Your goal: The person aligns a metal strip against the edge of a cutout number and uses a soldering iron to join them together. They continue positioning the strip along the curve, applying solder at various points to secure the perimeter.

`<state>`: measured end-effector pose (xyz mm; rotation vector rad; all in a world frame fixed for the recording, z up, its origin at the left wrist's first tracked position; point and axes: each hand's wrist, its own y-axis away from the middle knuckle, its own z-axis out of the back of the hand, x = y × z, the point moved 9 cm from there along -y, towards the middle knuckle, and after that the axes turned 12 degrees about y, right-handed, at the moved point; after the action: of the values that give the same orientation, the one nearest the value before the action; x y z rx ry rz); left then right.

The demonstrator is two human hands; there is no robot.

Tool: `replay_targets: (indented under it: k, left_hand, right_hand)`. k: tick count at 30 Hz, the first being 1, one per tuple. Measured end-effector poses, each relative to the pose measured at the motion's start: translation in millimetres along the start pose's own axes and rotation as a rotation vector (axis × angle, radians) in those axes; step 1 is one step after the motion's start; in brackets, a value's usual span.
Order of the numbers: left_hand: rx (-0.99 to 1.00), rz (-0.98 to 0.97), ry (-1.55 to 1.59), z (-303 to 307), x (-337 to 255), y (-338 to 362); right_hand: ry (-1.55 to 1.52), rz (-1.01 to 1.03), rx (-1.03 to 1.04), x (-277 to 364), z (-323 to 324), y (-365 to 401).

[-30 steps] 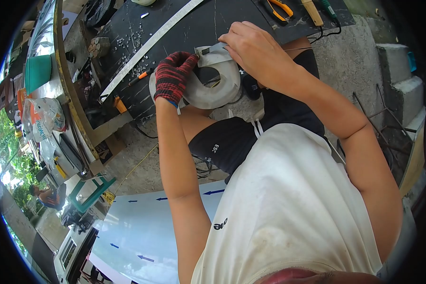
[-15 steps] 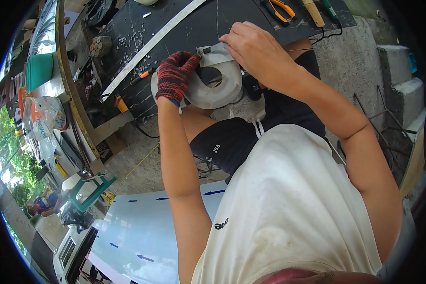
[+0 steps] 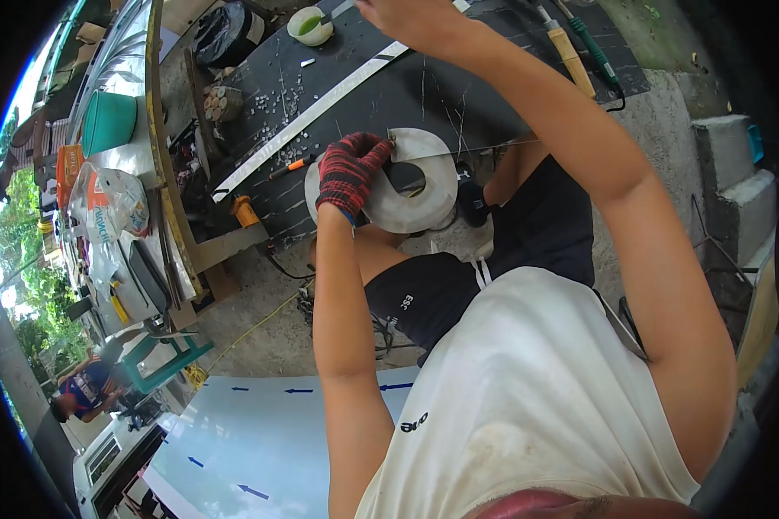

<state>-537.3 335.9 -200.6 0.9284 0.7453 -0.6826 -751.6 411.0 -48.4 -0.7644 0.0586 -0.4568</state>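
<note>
My left hand (image 3: 353,176), in a red and black striped glove, is closed on a grey curved, flat piece (image 3: 420,203) shaped like a rounded letter with an opening in its middle. Its thumb and fingertips pinch the upper edge of that piece, over my lap by the table's edge. A thin wire (image 3: 493,149) runs from the piece toward the right. My bare right hand (image 3: 411,19) reaches over the far side of the black table (image 3: 346,99), its fingers partly cut off by the top of the view. A long pale metal strip (image 3: 294,130) lies below it.
Small grey bits (image 3: 273,108) and an orange-handled tool (image 3: 292,167) lie by the strip. A bowl with green contents (image 3: 311,28) stands at the back. A green-handled soldering iron (image 3: 590,43) and a wooden-handled tool (image 3: 568,60) lie right. Another person (image 3: 86,385) is far left.
My right hand has left the grey piece and moved up over the far side of the table. My left hand keeps its hold. The view has shifted slightly.
</note>
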Motion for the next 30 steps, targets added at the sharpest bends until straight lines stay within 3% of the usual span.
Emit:
replay_targets:
  k: [2,3,7,11,15,19,24,26,30]
  left_hand:
    - [0.001,0.026,-0.007,0,-4,3]
    - [0.004,0.003,-0.005,0,-6,2]
    - [-0.011,-0.020,-0.003,1,-4,1]
    - [0.010,0.006,0.034,0,-1,0]
    - [0.013,0.004,0.027,0,-1,2]
    - [0.002,0.015,0.015,0,-8,4]
    - [-0.013,0.012,0.011,-1,1,1]
    - [-0.021,0.020,0.016,1,3,0]
    - [-0.016,0.012,0.017,0,1,0]
  right_hand:
    - [-0.006,-0.003,0.262,10,-39,-22]
    - [0.042,0.029,0.097,13,-53,-27]
    - [0.188,0.053,0.319,30,-84,-40]
    - [0.193,0.078,0.347,27,-93,-40]
    - [0.092,0.014,0.238,3,-62,-23]
    - [0.075,-0.113,-0.011,-49,25,18]
    - [0.262,-0.370,0.089,-129,97,110]
    - [0.287,-0.423,0.123,-150,107,144]
    - [0.315,-0.643,0.380,-182,98,192]
